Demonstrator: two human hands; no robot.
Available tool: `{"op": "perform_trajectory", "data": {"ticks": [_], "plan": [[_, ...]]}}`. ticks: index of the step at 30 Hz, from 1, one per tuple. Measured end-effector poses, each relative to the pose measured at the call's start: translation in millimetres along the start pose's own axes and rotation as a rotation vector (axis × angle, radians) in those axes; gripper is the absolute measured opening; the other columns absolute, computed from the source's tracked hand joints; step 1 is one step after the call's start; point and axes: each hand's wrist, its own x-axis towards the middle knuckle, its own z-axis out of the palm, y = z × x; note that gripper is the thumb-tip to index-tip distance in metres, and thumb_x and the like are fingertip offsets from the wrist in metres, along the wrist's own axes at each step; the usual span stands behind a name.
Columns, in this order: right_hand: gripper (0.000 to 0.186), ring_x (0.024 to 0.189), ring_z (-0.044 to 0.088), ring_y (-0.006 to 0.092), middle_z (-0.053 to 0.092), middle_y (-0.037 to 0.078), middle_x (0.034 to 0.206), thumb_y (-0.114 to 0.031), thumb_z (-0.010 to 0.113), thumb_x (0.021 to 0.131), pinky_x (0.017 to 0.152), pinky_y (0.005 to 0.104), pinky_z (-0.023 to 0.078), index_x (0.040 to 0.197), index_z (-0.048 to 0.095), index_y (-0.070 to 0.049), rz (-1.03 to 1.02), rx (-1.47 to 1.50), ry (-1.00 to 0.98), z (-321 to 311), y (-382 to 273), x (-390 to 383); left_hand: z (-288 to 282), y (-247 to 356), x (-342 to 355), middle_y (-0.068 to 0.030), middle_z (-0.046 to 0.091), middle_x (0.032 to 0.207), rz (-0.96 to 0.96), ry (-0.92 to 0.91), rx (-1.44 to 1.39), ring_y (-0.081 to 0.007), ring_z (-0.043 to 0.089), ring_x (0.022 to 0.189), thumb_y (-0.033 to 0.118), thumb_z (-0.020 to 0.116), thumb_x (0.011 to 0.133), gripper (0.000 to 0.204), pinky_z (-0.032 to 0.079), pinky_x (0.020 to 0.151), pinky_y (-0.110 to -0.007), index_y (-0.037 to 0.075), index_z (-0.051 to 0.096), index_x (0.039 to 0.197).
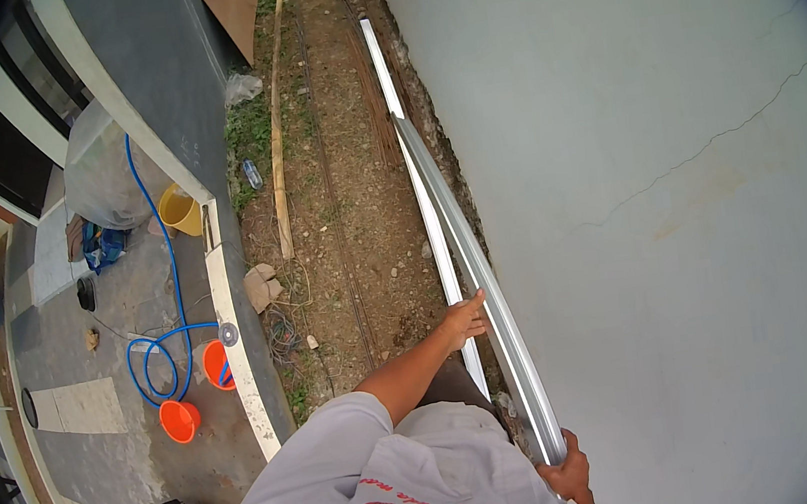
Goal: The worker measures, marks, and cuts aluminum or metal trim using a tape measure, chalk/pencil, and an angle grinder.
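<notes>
A long silvery metal channel [508,340] slants along the pale wall on my right. My right hand [569,471] is wrapped round its near end, low beside my body. Farther along, my left hand [465,322] grips the channel's left edge, thumb uppermost; part of its fingers is hidden. The channel's far end tapers off over a second bright metal strip [433,228], which lies lengthwise on the ground beside the wall. Whether the two touch at the far end, I cannot tell. My left forearm crosses over the near part of the lower strip.
A low dark wall [243,322] separates the dirt strip from a paved yard with orange buckets [180,420], a blue hose [176,270] and a yellow bucket [180,211]. A wooden plank [281,136], thin rods [375,104] and tangled wire [285,335] lie on the dirt.
</notes>
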Motion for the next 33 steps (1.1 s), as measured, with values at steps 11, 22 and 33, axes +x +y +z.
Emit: {"op": "perform_trajectory", "data": {"ticks": [11,22,33], "plan": [[0.091,0.105,0.067,0.0428,0.068,0.026,0.112,-0.037,0.081,0.069,0.093,0.0498,0.053,0.142,0.036,-0.004,-0.081,-0.229,0.067,65,-86,232,-94,49,-145,-0.0284,0.052,0.144,0.244,0.035,0.481,-0.0324,0.057,0.129,0.039,0.075,0.092,0.085,0.046,0.107,-0.039,-0.005,0.035,0.153],[0.091,0.107,0.065,0.044,0.064,0.027,0.117,-0.038,0.081,0.069,0.094,0.0512,0.053,0.14,0.036,-0.004,-0.079,-0.186,0.085,102,-127,369,-263,-92,-345,-0.017,0.069,0.118,-0.243,0.976,0.4,-0.0294,0.068,0.096,0.034,0.076,0.091,0.067,0.054,0.085,-0.044,-0.004,0.051,0.141],[0.087,0.107,0.064,0.0453,0.061,0.028,0.118,-0.036,0.079,0.072,0.095,0.0517,0.053,0.138,0.033,-0.003,-0.174,-0.218,0.051,100,-154,450,-202,-129,-330,-0.0125,0.073,0.102,-0.278,0.914,0.295,-0.0199,0.069,0.086,0.027,0.076,0.09,0.057,0.053,0.071,-0.033,-0.005,0.057,0.134]]}}
